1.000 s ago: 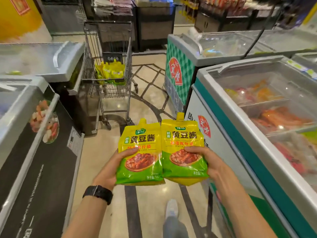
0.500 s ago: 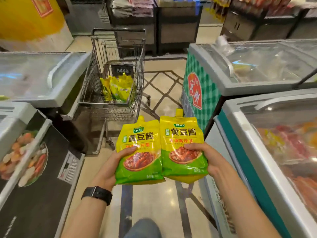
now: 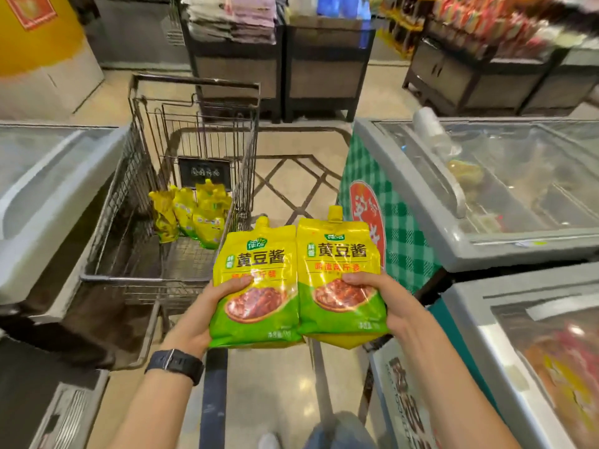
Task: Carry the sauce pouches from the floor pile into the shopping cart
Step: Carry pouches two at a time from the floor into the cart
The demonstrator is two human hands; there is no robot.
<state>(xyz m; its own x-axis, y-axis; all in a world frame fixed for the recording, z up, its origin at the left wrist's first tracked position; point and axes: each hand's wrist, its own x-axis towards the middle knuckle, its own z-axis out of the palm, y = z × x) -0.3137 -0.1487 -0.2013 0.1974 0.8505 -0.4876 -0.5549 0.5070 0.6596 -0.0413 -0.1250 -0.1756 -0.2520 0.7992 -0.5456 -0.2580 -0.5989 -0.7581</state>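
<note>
My left hand [image 3: 197, 319] grips a yellow-and-green sauce pouch [image 3: 259, 264] by its lower left edge. In my right hand [image 3: 389, 303] is a second, matching pouch [image 3: 340, 251], held by its right side. Both pouches stand upright side by side, spouts up, in front of my chest. The wire shopping cart [image 3: 136, 278] stands just ahead and to the left, its near rim close to my left hand. Several of the same pouches [image 3: 194, 212] stand upright at the cart's far end. The floor pile is out of view.
Chest freezers with glass lids line both sides: one on the left [image 3: 48, 189], two on the right [image 3: 486, 196] [image 3: 534, 351]. The near right one has a green checked end panel [image 3: 389, 222]. Dark display stands [image 3: 278, 66] with stacked goods block the aisle's far end.
I have walked forward along the aisle with both pouches held in front. The cart is now much closer and larger in view. My grip on the pouches is unchanged.
</note>
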